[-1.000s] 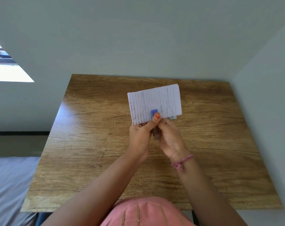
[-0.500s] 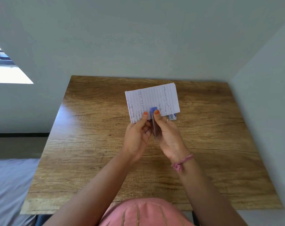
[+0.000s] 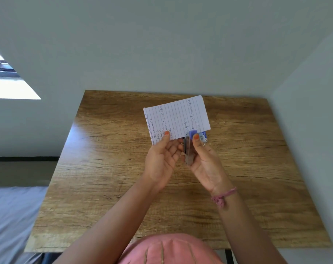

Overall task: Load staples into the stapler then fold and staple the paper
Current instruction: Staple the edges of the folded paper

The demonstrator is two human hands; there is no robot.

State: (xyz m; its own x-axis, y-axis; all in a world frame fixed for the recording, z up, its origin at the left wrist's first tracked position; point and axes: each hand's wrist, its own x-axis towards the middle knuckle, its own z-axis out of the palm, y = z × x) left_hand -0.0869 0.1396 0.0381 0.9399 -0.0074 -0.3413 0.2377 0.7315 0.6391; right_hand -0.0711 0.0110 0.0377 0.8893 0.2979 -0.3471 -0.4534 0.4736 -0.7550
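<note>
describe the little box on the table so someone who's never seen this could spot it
Start at the wooden table and find the lined paper held above it. Just under the paper's lower right corner lies a small staple box: blue and white, the only loose item on the wood.

Single head-worn wide-angle view, facing forward and down from close above the wooden table (image 3: 108,187); wall at far side.

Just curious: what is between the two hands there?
In the head view, the stapler stands between the left hand and right hand, held by the right, its tip at the paper's lower edge.
</note>
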